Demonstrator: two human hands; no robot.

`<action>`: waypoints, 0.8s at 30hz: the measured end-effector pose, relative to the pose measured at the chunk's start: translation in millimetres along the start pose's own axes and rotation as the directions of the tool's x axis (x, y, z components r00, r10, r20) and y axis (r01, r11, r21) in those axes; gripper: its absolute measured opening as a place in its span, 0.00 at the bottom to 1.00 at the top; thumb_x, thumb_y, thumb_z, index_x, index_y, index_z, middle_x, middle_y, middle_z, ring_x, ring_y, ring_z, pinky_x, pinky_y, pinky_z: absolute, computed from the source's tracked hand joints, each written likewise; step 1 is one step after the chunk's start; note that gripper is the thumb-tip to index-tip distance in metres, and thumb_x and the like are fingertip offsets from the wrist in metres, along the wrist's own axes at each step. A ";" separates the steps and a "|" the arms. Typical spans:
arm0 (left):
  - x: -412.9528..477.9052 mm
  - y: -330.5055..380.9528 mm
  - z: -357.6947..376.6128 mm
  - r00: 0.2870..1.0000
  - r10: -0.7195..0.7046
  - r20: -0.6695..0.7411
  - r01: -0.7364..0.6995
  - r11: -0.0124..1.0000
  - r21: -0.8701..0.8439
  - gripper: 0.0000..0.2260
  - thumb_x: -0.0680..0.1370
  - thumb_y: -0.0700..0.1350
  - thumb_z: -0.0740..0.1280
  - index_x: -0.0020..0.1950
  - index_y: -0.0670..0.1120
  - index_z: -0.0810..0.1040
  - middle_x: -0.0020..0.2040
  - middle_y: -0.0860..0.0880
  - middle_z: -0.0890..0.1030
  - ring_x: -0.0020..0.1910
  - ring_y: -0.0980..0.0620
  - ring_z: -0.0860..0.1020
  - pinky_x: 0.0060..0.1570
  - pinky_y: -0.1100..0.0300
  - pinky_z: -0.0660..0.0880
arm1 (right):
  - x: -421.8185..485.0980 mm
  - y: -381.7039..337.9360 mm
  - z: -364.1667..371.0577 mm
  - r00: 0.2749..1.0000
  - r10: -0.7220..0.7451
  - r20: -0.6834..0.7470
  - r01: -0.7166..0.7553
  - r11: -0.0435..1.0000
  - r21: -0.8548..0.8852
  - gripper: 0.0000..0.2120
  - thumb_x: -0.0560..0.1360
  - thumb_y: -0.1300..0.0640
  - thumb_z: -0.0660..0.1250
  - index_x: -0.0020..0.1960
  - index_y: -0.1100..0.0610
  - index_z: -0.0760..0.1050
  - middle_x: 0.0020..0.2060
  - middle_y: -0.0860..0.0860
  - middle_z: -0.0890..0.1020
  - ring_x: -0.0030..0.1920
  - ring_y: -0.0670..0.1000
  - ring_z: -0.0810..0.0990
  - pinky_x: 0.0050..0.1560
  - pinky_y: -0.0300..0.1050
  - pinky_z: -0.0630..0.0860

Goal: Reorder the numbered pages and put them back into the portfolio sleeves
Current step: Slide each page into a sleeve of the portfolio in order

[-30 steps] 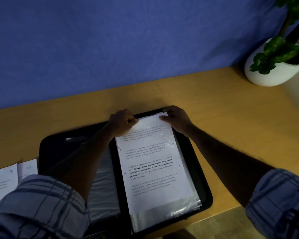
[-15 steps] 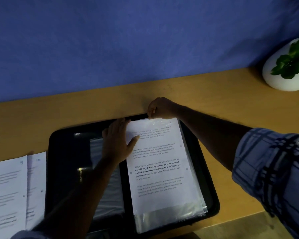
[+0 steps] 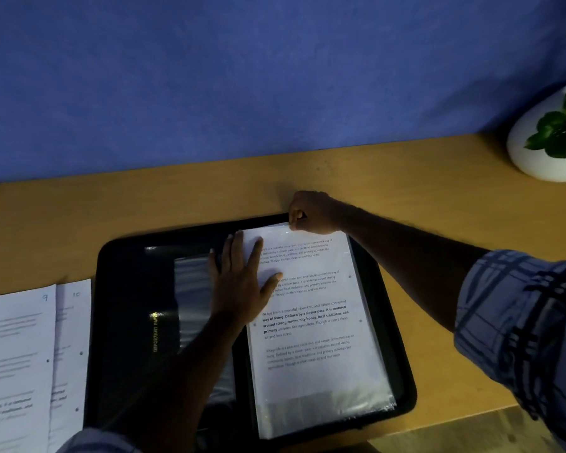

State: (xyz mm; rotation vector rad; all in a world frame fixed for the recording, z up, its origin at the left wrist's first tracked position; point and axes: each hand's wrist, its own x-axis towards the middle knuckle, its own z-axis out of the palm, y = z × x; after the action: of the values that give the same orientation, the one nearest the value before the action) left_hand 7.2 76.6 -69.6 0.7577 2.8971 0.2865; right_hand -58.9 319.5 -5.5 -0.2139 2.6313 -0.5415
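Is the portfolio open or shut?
Open. The portfolio lies spread flat on the desk, sleeves exposed, left hand flat on the page.

One black portfolio [image 3: 128,322], one printed page [image 3: 307,325] in it, two loose pages, marked 9 [image 3: 13,354] and 10 [image 3: 72,338], one potted plant [image 3: 549,142], and two hands, the left hand [image 3: 242,289] and the right hand [image 3: 314,212]
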 end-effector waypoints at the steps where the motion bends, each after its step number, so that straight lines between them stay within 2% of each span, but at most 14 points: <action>1: -0.1 0.0 -0.3 1.000 -0.004 -0.004 0.004 1.000 0.003 0.35 0.78 0.69 0.52 0.78 0.49 0.63 0.79 0.38 0.56 0.78 0.38 0.56 0.73 0.35 0.54 | 0.8 -1.2 0.1 1.000 -0.005 0.002 0.005 1.000 0.007 0.03 0.75 0.52 0.72 0.48 0.49 0.81 0.46 0.43 0.74 0.50 0.47 0.76 0.56 0.47 0.73; 5: -1.9 -2.2 -1.7 1.000 0.002 -0.030 -0.002 1.000 -0.011 0.35 0.78 0.69 0.54 0.78 0.48 0.62 0.78 0.38 0.59 0.77 0.38 0.58 0.73 0.36 0.55 | 3.9 -5.9 -3.4 1.000 -0.030 0.000 0.030 0.998 0.053 0.05 0.75 0.53 0.72 0.49 0.54 0.81 0.44 0.44 0.76 0.49 0.46 0.76 0.52 0.44 0.74; 8: -2.8 -2.1 -3.7 0.999 -0.004 -0.044 0.002 0.999 -0.038 0.36 0.78 0.69 0.53 0.78 0.47 0.62 0.77 0.39 0.62 0.76 0.40 0.60 0.74 0.39 0.55 | 4.6 -12.3 -9.8 0.999 -0.040 0.028 0.036 0.990 0.135 0.07 0.75 0.57 0.72 0.51 0.58 0.80 0.45 0.48 0.80 0.47 0.48 0.78 0.46 0.38 0.73; 12: -8.2 -1.1 -7.9 0.995 -0.036 -0.090 0.028 0.996 -0.089 0.34 0.78 0.67 0.54 0.74 0.44 0.67 0.73 0.40 0.67 0.73 0.40 0.65 0.73 0.41 0.60 | 9.6 -20.0 -15.0 0.994 -0.007 0.107 -0.023 0.960 0.277 0.10 0.76 0.62 0.71 0.56 0.62 0.79 0.46 0.55 0.84 0.44 0.50 0.81 0.48 0.44 0.77; 14: -13.1 -1.6 -9.7 0.993 -0.024 -0.116 0.012 0.994 -0.105 0.33 0.78 0.66 0.54 0.72 0.43 0.68 0.72 0.40 0.68 0.71 0.40 0.66 0.72 0.42 0.62 | 12.7 -21.8 -14.6 0.993 -0.007 0.117 -0.021 0.972 0.235 0.08 0.77 0.61 0.69 0.56 0.62 0.80 0.46 0.54 0.84 0.43 0.48 0.80 0.47 0.42 0.76; 16: -18.7 -2.6 -10.4 0.993 -0.013 -0.117 0.001 0.995 -0.101 0.32 0.78 0.66 0.55 0.72 0.43 0.69 0.72 0.41 0.68 0.71 0.41 0.67 0.71 0.41 0.63 | 14.9 -23.4 -11.1 0.997 -0.034 0.074 0.022 0.987 0.156 0.07 0.78 0.59 0.69 0.53 0.60 0.81 0.47 0.52 0.83 0.46 0.47 0.80 0.49 0.40 0.74; 19: -27.4 -4.1 -7.6 0.994 0.018 -0.107 -0.027 0.996 -0.086 0.31 0.79 0.65 0.56 0.73 0.44 0.69 0.74 0.42 0.67 0.72 0.40 0.67 0.71 0.39 0.63 | 17.3 -26.7 -4.1 0.998 -0.052 0.022 0.050 0.994 0.097 0.05 0.76 0.57 0.71 0.49 0.59 0.82 0.47 0.51 0.84 0.47 0.48 0.80 0.53 0.46 0.77; 21: -31.4 -3.5 -5.2 0.995 0.036 -0.092 -0.043 0.996 -0.076 0.32 0.79 0.65 0.56 0.74 0.44 0.68 0.76 0.42 0.65 0.74 0.40 0.65 0.72 0.38 0.62 | 19.7 -30.0 -0.6 0.999 -0.047 0.015 0.046 0.997 0.057 0.06 0.73 0.55 0.74 0.47 0.57 0.83 0.44 0.50 0.84 0.46 0.49 0.81 0.52 0.51 0.78; 24: -33.8 -2.8 -3.9 0.998 0.031 -0.059 -0.035 0.997 -0.062 0.33 0.79 0.65 0.56 0.77 0.45 0.65 0.78 0.43 0.62 0.76 0.41 0.61 0.74 0.39 0.58 | 23.6 -35.5 -1.7 0.999 -0.028 0.025 0.027 1.000 0.008 0.10 0.68 0.51 0.78 0.45 0.54 0.82 0.40 0.45 0.82 0.44 0.48 0.80 0.49 0.48 0.78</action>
State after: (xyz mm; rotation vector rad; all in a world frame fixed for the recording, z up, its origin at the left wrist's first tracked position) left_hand 34.3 56.9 -63.7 0.8010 2.9164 0.4081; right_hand -78.6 282.1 1.1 -0.2534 2.6049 -0.5540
